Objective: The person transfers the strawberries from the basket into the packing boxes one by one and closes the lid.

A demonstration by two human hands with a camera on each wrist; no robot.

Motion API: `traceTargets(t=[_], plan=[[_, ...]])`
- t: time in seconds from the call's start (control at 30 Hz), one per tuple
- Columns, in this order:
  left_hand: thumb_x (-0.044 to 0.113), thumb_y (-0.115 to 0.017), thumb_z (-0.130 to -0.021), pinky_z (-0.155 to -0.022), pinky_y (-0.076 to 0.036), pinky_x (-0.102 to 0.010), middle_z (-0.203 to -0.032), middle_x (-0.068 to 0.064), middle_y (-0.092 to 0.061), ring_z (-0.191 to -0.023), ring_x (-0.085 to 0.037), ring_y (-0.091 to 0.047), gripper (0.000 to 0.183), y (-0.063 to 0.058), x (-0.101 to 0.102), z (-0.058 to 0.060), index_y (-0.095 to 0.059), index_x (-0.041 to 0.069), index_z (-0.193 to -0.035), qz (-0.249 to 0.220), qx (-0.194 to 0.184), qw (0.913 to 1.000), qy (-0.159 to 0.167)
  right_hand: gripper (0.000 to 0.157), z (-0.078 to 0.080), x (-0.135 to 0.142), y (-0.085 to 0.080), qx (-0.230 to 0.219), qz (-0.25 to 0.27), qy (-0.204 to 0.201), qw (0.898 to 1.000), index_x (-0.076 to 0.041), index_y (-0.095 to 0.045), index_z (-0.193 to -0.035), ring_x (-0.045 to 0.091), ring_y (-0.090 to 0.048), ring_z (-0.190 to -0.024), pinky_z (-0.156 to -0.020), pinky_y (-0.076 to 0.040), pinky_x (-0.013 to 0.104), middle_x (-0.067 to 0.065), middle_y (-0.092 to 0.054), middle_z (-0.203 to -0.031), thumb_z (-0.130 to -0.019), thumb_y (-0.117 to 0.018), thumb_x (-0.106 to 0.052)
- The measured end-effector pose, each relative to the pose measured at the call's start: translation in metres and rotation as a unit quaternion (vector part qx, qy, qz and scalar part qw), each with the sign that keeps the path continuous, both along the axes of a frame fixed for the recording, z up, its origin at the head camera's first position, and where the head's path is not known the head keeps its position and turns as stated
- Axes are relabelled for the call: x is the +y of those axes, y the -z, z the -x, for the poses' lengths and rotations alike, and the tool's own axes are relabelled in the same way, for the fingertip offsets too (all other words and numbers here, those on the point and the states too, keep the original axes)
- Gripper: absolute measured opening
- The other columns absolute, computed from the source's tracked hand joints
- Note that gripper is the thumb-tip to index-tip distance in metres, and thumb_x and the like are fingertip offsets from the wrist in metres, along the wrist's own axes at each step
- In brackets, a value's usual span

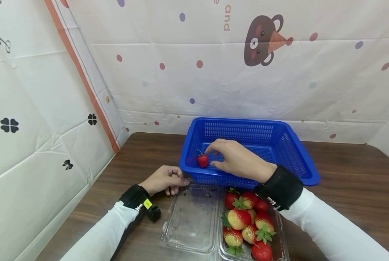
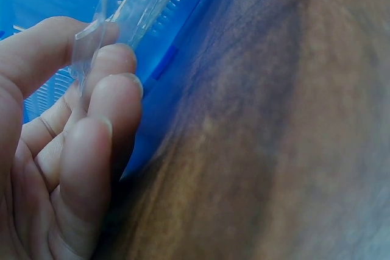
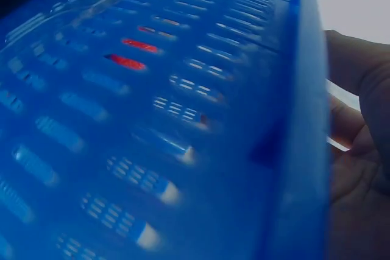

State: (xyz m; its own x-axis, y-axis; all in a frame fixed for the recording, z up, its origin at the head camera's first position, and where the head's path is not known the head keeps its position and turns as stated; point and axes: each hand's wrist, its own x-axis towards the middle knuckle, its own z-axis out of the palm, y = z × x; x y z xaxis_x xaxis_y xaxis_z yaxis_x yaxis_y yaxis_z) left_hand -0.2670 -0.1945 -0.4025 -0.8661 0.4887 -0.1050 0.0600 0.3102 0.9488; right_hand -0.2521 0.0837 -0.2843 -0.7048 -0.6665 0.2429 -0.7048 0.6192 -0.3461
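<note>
My left hand [image 1: 164, 179] pinches the corner of a clear plastic clamshell's lid [image 1: 194, 219] between thumb and fingers; the left wrist view shows the thin clear edge [image 2: 91, 44] there. My right hand [image 1: 237, 159] is over the blue basket [image 1: 306, 170], thumb and fingers apart with nothing between them. Just left of its fingertips, a small red fruit [image 1: 202, 161] with a thin stem lies in the basket. In the right wrist view the basket wall [image 3: 231, 187] hides part of the hand, and red shows through its slots.
Several red and yellowish strawberries [image 1: 238, 219] with green leaves fill the clamshell's other half, in front of the basket. Under everything is a brown wooden table [image 1: 347, 170]. A printed white cloth [image 1: 168, 87] hangs behind, and another covers the left side.
</note>
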Motion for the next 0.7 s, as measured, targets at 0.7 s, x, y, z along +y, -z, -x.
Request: traceTargets(t=[0.7], plan=[[0.034, -0.074, -0.084, -0.043, -0.049, -0.021, -0.060, -0.005, -0.062, -0.049, -0.017, -0.057, 0.030, 0.001, 0.000, 0.000, -0.059, 0.007, -0.084, 0.005, 0.001, 1.0000, 0.005, 0.031, 0.020, -0.013, 0.017, -0.044, -0.036, 0.008, 0.998, -0.008, -0.063, -0.118, 0.018, -0.058, -0.106, -0.090, -0.053, 0.040, 0.008, -0.064, -0.120, -0.089, -0.069, -0.018]])
